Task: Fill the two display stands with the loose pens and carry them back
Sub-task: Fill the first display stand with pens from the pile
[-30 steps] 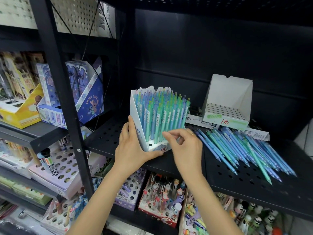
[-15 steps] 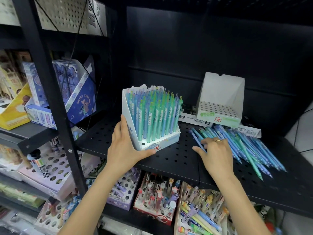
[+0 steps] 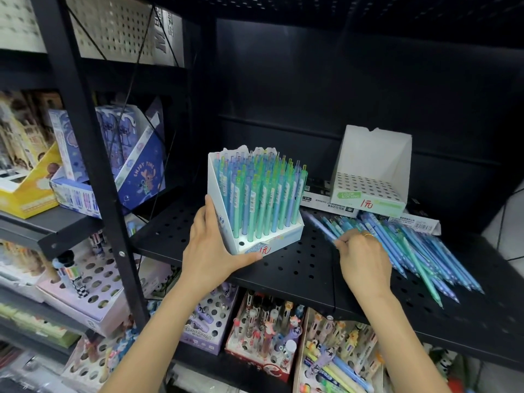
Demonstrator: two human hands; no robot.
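A black perforated metal shelf (image 3: pixel 297 268) carries everything, running from the upright post at its left end off to the right. On its right half, reaching toward the front edge, lies a loose heap of blue and green plastic pens (image 3: pixel 419 251), spread flat and fanned with their tips pointing to the front right corner. Toward the left end, close to the front edge, stands a white cardboard display stand (image 3: pixel 272 242) with a slanted side wall, its holes almost all filled with upright blue and green pens (image 3: pixel 261 199); one hole at its front left corner is dark and unfilled. Toward the back right stands a second white cardboard display stand (image 3: pixel 371 177) with an unfilled perforated top, resting on flat white boxes (image 3: pixel 331 201) that lie along the back of the shelf. The left hand (image 3: pixel 211 248) holds the filled stand, its fingers flat against the left wall and its thumb curled under the front left corner. The right hand (image 3: pixel 364 262), wearing a gold ring (image 3: pixel 367 235), rests at the near left edge of the loose heap with its fingers curled, pinching one blue pen (image 3: pixel 320 226) between thumb and fingertips.
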